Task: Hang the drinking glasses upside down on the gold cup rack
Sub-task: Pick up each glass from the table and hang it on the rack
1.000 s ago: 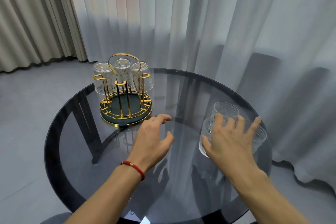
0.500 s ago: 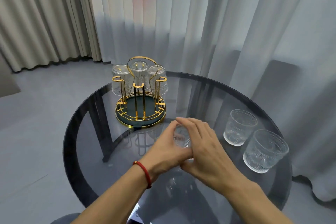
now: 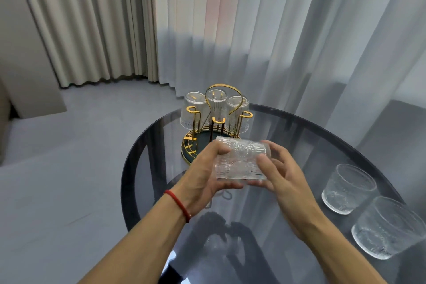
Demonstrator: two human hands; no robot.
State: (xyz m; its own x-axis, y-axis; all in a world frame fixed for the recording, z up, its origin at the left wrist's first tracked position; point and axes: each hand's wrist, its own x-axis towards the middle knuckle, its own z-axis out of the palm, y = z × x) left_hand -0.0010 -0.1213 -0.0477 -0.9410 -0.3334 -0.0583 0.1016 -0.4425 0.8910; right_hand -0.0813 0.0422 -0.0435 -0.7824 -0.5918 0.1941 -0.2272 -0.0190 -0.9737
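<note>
A clear embossed drinking glass [image 3: 241, 161] is held above the table, turned base-up, between both hands. My left hand [image 3: 202, 173] grips its left side and my right hand [image 3: 280, 173] its right side. Just behind it stands the gold cup rack [image 3: 216, 120] on a dark green round base, with three glasses [image 3: 216, 108] hanging upside down on its far pegs. Its near pegs are bare. Two more glasses stand upright at the right: one [image 3: 348, 188] nearer the rack, one [image 3: 387, 226] close to the table's edge.
The round smoked-glass table [image 3: 147, 168] has a dark rim. Sheer white curtains [image 3: 276, 41] hang close behind and to the right. Beige drapes [image 3: 92, 23] and grey floor [image 3: 57, 168] lie to the left.
My right hand picked up a glass from the right and brought it to the centre. Both hands now hold it raised and inverted in front of the rack. The view shifted left.
</note>
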